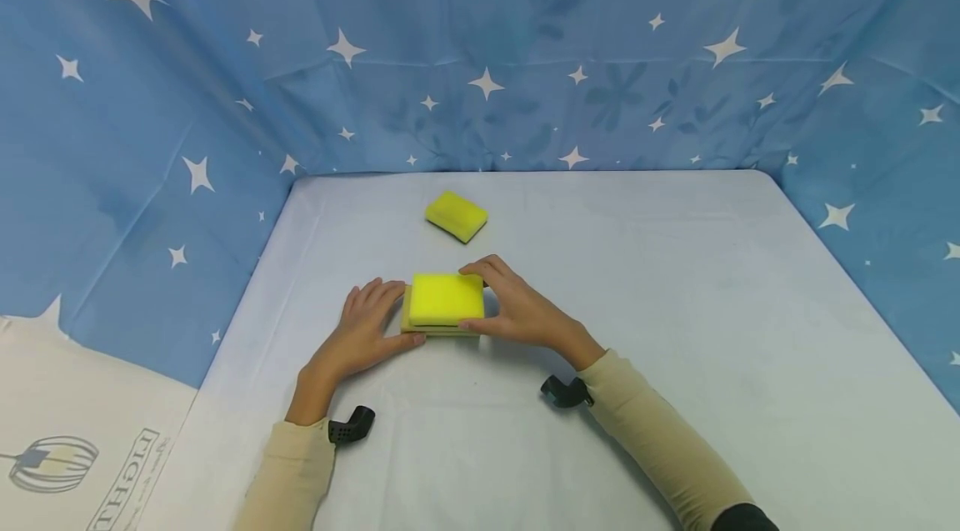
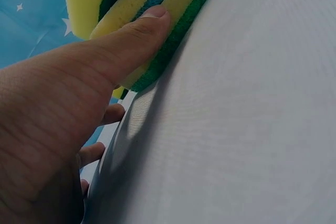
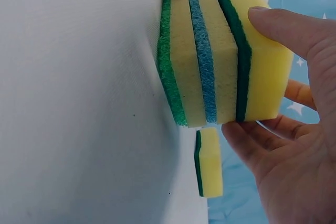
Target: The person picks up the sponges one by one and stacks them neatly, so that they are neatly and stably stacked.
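From the head camera, a stack of sponges [image 1: 444,303] sits on the white table [image 1: 675,331], around the middle between its left and right edges and somewhat toward the near edge. The left hand [image 1: 365,335] lies on the table at the stack's left side, fingers nearly straight and loosely spread, with the thumb against the near-left corner of the stack. The right hand [image 1: 517,308] cups the stack's right side: its fingers curve over the far-right corner of the top sponge and the thumb lies along the near-right edge. A single yellow sponge [image 1: 456,215] lies apart, closer to the far edge of the table. Blue star-print cloth [image 1: 525,47] hangs behind and at both sides.

From the left wrist camera, the left hand's thumb [image 2: 142,32] presses flat against the side of the stack [image 2: 152,9], whose layers show yellow foam with green and blue scouring faces. The other fingers stretch out below, not curled round anything.

From the right wrist camera, the stack [image 3: 220,56] shows three sponges: green-backed at the bottom, blue-backed in the middle, and a brighter yellow one on top. The right hand [image 3: 289,145] holds the top sponge between thumb and fingers. The single sponge [image 3: 208,162] rests on the table beyond.
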The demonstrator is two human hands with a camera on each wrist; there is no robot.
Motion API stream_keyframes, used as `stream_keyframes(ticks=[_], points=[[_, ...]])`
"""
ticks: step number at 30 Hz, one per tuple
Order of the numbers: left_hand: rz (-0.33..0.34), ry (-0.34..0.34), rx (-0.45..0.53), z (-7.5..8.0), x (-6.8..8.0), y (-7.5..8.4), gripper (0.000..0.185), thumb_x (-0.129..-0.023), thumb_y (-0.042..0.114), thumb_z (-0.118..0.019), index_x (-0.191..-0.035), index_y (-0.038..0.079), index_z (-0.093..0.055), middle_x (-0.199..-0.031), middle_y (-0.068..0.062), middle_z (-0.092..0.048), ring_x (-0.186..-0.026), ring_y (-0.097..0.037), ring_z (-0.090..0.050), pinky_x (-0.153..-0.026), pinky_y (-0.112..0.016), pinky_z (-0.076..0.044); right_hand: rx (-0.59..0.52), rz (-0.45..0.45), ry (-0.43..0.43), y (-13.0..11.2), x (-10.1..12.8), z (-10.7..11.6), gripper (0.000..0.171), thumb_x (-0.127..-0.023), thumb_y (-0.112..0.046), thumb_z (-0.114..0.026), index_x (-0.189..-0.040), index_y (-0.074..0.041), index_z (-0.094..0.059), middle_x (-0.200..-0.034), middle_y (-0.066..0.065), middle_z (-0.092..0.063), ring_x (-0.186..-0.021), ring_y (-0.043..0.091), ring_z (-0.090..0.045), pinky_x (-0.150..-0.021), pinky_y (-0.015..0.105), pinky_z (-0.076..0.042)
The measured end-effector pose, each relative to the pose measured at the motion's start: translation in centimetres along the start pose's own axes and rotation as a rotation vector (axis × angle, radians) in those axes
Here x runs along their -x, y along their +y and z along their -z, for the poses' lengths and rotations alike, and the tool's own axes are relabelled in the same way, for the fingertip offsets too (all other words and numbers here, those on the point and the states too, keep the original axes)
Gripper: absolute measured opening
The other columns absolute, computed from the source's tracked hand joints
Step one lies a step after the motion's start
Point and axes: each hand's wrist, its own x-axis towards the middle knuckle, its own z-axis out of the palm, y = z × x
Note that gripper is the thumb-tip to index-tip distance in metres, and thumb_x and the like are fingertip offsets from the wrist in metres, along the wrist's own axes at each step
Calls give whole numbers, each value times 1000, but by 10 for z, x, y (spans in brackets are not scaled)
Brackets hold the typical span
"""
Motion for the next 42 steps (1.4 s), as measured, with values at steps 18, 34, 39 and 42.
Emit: stream_keyframes(ticks=[18,34,39,42], points=[[2,0,19,0,-1,2,88,-90,51,-83,-158,9,-48,-161,-15,-47,-157,-46,-23,-126,-68,-4,-141,-47,78,13,-3,18,70,-107,-32,-67,-163,-8,-33,-162,14,-35,-144,33,-46,-118,53,-40],[5,-3,-1,1,1,-1,87,-90,53,-83,-158,9,-49,-161,-15,-47,-157,-46,-23,-125,-68,-5,-159,-262,196,61,-47,38,100,-99,-52,-73,-172,-11,-17,-174,11,-24,-158,29,-28,-126,56,-26],[2,-1,-2,1,1,-2,87,-91,53,-82,-158,10,-50,-161,-14,-47,-158,-45,-22,-126,-68,-5,-180,-335,218,72,-64,33,113,-94,-60,-76,-174,-18,-7,-178,8,-13,-161,27,-21,-125,61,-25],[0,-7,-9,1,0,-2,87,-91,54,-82,-159,9,-49,-162,-14,-46,-158,-45,-22,-126,-68,-5,-199,-357,235,75,-73,29,120,-92,-62,-78,-174,-20,-2,-179,6,-7,-162,26,-19,-126,60,-25]])
